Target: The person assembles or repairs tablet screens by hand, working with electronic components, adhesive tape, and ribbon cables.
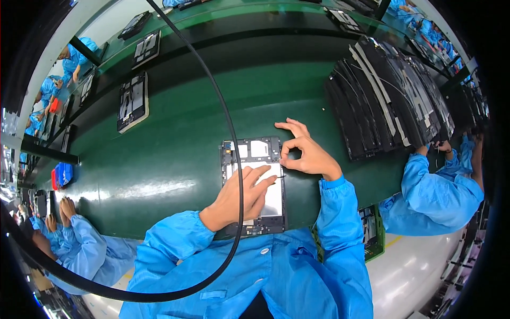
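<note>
1. Centrally, an opened tablet (273, 208) lies flat on the green table (175, 133), near its front edge.
2. Its inside shows: dark frame, smooth silver panel (274, 195) in the middle, pale rectangles (259, 148) at the far end, and small circuit parts (260, 227) at the near end.
3. Left hand (227, 199): open, fingers loosely bent over the panel.
4. Right hand (314, 156): thumb and forefinger closed in a ring by the right edge; I cannot tell whether they hold anything.

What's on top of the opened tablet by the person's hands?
The left hand is over the tablet, and the right hand is at its right edge. A pale panel shows. A black cable crosses in front. Whatever they cover can't be seen.
</note>
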`<state>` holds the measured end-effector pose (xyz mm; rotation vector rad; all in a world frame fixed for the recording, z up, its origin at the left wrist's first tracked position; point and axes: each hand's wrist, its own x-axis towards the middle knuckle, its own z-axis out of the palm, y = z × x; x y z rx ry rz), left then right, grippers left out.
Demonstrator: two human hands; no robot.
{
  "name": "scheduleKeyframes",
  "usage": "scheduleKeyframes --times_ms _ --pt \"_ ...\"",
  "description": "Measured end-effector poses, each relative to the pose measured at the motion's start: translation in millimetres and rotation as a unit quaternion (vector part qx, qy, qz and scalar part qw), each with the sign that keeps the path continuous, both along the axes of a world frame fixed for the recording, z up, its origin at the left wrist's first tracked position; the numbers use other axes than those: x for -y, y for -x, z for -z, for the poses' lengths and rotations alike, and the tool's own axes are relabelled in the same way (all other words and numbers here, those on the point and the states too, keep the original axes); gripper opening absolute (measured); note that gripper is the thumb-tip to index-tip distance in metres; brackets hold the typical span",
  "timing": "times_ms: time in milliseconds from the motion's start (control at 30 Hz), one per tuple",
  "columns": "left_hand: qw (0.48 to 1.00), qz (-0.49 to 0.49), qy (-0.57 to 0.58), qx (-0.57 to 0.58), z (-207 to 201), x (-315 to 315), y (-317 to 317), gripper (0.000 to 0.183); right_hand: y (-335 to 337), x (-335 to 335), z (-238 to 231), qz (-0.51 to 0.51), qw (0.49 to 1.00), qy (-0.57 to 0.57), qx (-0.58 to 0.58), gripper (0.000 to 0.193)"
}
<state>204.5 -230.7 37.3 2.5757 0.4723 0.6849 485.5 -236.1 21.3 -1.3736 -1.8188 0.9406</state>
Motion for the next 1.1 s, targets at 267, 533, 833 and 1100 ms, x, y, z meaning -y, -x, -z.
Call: scheduleKeyframes --times_ms 267,533,833,1100 --pt "0.996 -0.028 -0.074 -0.049 2.1 2.7 -1.6 0.053 -0.8 1.9 -1.4 -0.014 1.000 0.017 0.000 0.014" --pt "0.999 -0.036 -0.028 -0.017 -2.6 0.6 -15.2 0.038 -2.3 2.8 -3.6 -0.011 1.000 0.014 0.009 0.015" --pt "0.996 0.003 -0.089 -0.002 11.5 -12.3 -19.8 0.017 2.4 -3.0 -4.9 0.016 1.000 0.008 -0.014 0.012" --pt "0.991 -0.043 -0.123 -0.041 4.7 -3.4 -13.2 0.020 27.0 -11.8 7.1 0.095 0.993 -0.071 -0.022 0.016"
